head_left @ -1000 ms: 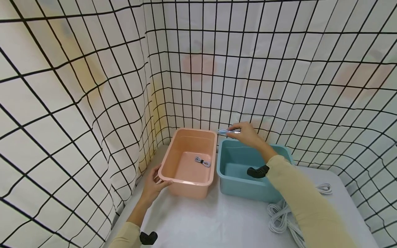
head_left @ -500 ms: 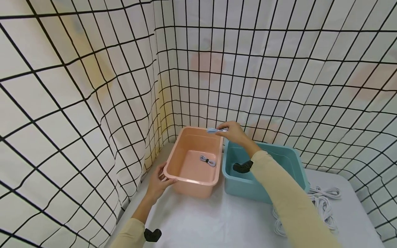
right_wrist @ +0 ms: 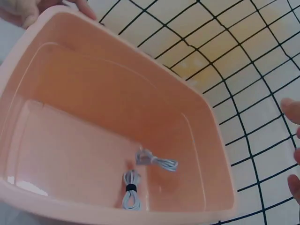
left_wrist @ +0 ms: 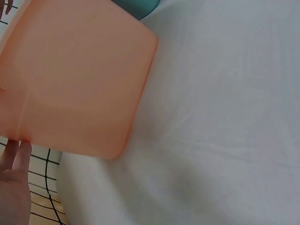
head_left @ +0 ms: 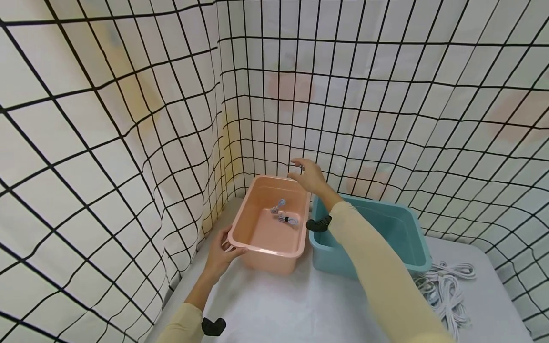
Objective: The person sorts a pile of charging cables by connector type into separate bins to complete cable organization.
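Observation:
My left hand [head_left: 219, 256] holds the near left corner of a peach plastic bin [head_left: 269, 250], thumb at the front rim. In the left wrist view, fingers [left_wrist: 22, 157] touch the bin's outer wall. Above the bin's far right corner, my right hand [head_left: 310, 177] has its fingers apart and holds nothing. Inside the bin is a coiled light-coloured cable [head_left: 288, 219] with a black tie. A second bundled cable [right_wrist: 157, 160] is close beside it; whether it rests on the floor or is still dropping I cannot tell.
A teal bin [head_left: 413, 228] stands right of the peach one, partly behind the right forearm. Several white cable bundles [head_left: 450, 293] lie on the white-covered table [head_left: 274, 309] at the right. Black grid netting [head_left: 343, 95] walls the left and back.
The right hand has moved left from over the teal bin and let go of the bundled cable, which is now in the peach bin. The left hand has kept its hold.

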Tool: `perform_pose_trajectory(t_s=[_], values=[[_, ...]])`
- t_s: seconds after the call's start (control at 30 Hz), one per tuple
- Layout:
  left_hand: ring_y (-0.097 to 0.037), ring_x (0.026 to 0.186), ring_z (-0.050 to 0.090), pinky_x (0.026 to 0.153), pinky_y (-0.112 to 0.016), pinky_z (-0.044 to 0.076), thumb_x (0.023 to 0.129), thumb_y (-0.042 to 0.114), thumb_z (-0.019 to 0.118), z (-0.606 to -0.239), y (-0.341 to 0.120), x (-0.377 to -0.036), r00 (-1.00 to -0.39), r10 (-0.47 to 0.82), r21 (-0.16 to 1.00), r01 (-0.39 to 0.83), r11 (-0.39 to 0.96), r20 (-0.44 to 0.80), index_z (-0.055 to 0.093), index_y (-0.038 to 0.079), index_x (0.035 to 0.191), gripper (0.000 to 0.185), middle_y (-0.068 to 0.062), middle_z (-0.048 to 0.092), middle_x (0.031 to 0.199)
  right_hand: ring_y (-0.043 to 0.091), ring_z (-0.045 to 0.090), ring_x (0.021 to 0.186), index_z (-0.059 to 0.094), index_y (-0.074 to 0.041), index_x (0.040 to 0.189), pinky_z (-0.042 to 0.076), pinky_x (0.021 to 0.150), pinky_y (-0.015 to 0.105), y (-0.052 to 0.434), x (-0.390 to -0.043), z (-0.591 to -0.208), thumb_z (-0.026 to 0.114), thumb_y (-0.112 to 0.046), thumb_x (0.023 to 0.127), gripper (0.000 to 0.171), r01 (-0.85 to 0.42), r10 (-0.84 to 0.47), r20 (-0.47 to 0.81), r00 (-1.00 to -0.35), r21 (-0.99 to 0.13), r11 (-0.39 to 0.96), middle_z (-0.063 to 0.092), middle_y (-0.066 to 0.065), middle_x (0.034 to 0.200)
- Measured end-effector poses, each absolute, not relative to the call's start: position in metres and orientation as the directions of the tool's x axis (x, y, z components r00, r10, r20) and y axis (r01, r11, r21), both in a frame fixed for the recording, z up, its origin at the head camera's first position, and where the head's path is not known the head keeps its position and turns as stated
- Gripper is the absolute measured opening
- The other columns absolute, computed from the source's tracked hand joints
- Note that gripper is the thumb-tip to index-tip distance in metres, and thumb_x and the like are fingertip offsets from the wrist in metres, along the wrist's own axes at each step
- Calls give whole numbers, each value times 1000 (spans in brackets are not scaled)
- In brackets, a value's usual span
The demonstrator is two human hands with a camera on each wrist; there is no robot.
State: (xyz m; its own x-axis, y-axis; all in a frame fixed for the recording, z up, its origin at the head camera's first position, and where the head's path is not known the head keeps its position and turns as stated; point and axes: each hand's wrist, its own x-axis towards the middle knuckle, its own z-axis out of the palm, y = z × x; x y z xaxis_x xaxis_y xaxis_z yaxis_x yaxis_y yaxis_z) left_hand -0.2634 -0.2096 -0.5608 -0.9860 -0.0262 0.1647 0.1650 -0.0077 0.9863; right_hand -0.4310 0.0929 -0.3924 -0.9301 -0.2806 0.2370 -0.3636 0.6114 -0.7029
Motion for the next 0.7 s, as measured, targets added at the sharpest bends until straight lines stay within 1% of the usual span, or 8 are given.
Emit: perform_pose_trajectory(t_s=[0.07,0.2,0.43,0.57,0.7], values=[[-48,135,49,96,-32,54,79,-8,86,-561,-211,-262,-985,-30,986,168,-9,168,41,2,152,86,-24,46,150,41,49,132,53,-9,150,47,102,53,97,-428,-396,69,-25,102,53,-362,-316,202,-927,-707,608,53,17,145],[-47,135,49,97,-32,53,80,-6,86,-561,-213,-261,-983,-16,983,182,6,182,40,1,153,86,-25,45,152,42,50,130,56,-10,148,49,99,53,105,-422,-403,70,-22,101,51,-341,-325,170,-930,-726,597,57,17,142],[-46,136,49,97,-32,53,81,-3,87,-561,-215,-262,-986,-12,986,165,28,165,41,2,153,85,-23,45,152,39,54,125,56,-10,147,52,94,50,117,-418,-409,71,-24,100,51,-359,-341,180,-923,-723,590,60,16,137],[-44,136,49,97,-32,53,81,-3,87,-559,-216,-262,-988,-7,987,157,43,157,41,4,153,86,-22,44,153,40,56,123,58,-9,145,52,93,51,123,-416,-407,73,-24,99,51,-380,-354,197,-914,-721,579,62,17,135],[-44,136,49,97,-33,53,81,-2,87,-559,-216,-262,-988,-1,987,155,51,155,41,4,153,86,-22,43,154,37,58,121,60,-10,144,53,92,52,129,-414,-405,74,-26,98,51,-385,-360,200,-911,-725,571,63,16,134]])
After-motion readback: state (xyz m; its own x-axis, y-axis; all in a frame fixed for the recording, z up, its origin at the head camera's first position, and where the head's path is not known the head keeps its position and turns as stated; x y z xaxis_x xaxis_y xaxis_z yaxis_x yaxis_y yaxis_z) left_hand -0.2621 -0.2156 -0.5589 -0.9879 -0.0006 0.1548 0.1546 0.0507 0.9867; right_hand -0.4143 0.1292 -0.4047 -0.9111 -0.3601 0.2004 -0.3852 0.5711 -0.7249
